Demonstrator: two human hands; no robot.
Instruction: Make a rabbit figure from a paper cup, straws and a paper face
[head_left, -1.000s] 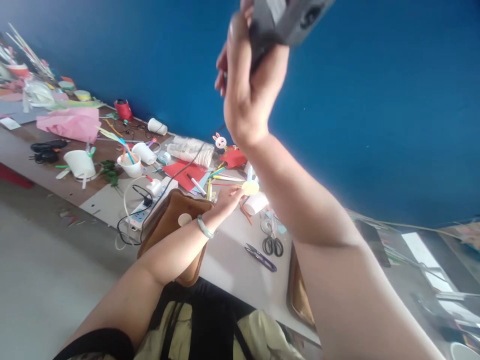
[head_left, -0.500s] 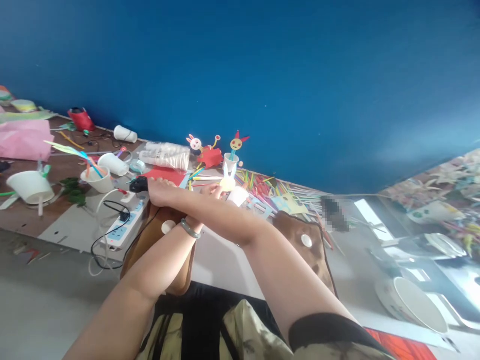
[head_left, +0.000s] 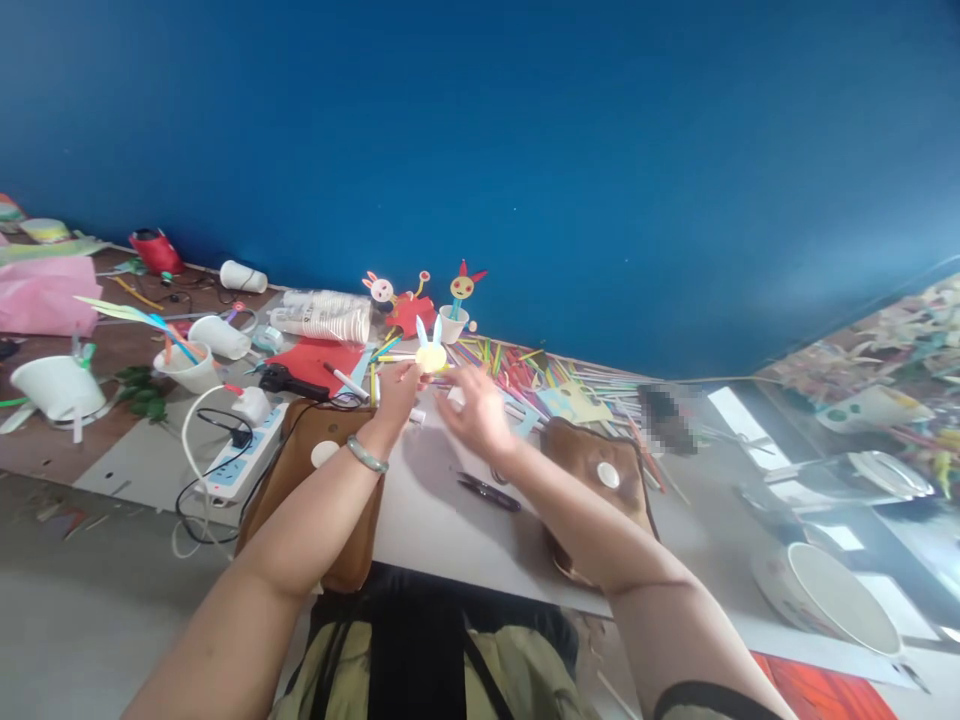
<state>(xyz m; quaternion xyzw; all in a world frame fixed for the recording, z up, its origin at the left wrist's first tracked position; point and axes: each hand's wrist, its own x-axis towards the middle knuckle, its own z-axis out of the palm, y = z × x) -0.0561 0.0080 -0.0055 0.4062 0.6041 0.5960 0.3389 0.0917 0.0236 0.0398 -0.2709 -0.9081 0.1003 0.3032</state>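
Note:
Between the fingertips of my left hand point(head_left: 401, 390) is a pale yellow paper rabbit head point(head_left: 430, 358) with two light blue ears. My right hand point(head_left: 480, 412) is just right of it, its fingers curved round a white paper cup point(head_left: 454, 397) that is mostly hidden. How firmly they grip it is hard to see. Beyond my left hand a black glue gun point(head_left: 285, 380) lies near red paper point(head_left: 322, 360). A dark pen-like tool point(head_left: 489, 492) rests on the table below my right hand.
Behind my hands stand a finished-looking paper figure in a cup point(head_left: 454, 322) and a red paper figure point(head_left: 409, 312). Stacked cups point(head_left: 322, 316) lie in plastic. Coloured sticks point(head_left: 517, 370) spread rightward. A power strip point(head_left: 247, 455) with cords and brown cushions point(head_left: 600, 480) flank my arms.
My right hand has come away from the glue gun, uncrossing my left arm, and is now at the cup. The rabbit head has shifted slightly left. The pen-like tool is now uncovered.

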